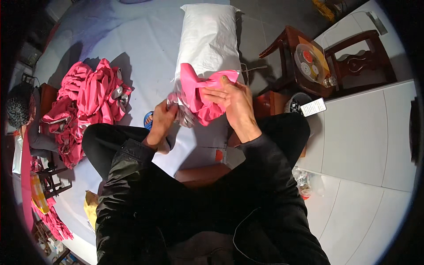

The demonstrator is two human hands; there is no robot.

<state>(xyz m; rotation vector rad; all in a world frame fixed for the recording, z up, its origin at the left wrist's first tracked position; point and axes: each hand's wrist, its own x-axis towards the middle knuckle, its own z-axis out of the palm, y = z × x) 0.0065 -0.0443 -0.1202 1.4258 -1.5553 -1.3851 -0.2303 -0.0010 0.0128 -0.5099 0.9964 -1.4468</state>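
A piece of pink cloth (205,110) with a silvery grey side hangs between my hands, in front of the near end of a stuffed white sack (207,37). My left hand (163,123) is closed on the cloth's greyish edge at its left. On the other side, my right hand (238,104) lies against the pink face with its fingers stretched out toward the left and its thumb raised. Part of the cloth is hidden behind those fingers. Left of my knee is a large heap of similar pink cloth (95,95), with grey patches showing.
Another person (22,108) with a patterned head covering is at the far left. At right, a dark wooden chair (287,53) bears a round clear tray (309,64). A white card-like object (313,107) lies by a dark patterned container. A blue slipper (148,120) shows beside my left hand.
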